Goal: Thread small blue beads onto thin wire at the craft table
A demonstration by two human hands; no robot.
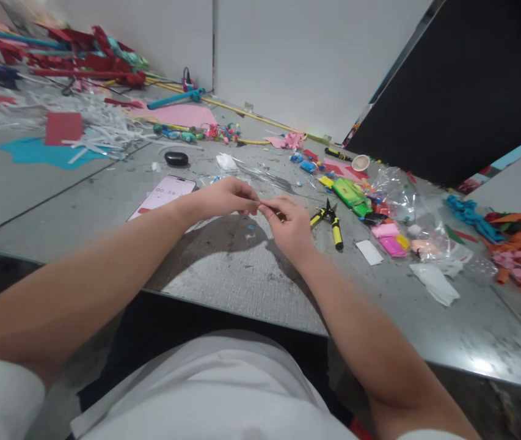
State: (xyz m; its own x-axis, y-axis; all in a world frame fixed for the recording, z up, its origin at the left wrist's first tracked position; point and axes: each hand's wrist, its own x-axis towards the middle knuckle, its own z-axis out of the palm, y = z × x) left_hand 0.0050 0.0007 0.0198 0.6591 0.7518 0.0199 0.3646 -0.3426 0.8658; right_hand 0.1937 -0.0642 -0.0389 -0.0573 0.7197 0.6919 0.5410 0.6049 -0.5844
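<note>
Both hands up front over the grey table (237, 282), fingertips meeting. Left hand (229, 197) closed in a thumb-and-finger pinch, right hand (290, 227) same, tip to tip with it. Piece being worked, if there is one, would be right between those tips; too small and blurred to ID, so can't tell what they grip. Hands look clear of the table, shadow below them

Step in hand, my read: fine two-handed fingertip work on something tiny. Next move calls for a steady pinch on both sides and small finger motions, no arm reach

Around it: small blue bit (251, 227) on the table just below the hands. Pliers (336, 235), yellow-black handles splayed, lying just beside the right hand, nobody holding them. Phone (162, 197) with a timer up, near the left wrist, lower edge partly behind the forearm. Black earbud case (176, 159) beyond the phone. Further right: green packet (350, 194), pink packet (393, 246), white card (370, 252), clear plastic bag (395, 190)
</note>
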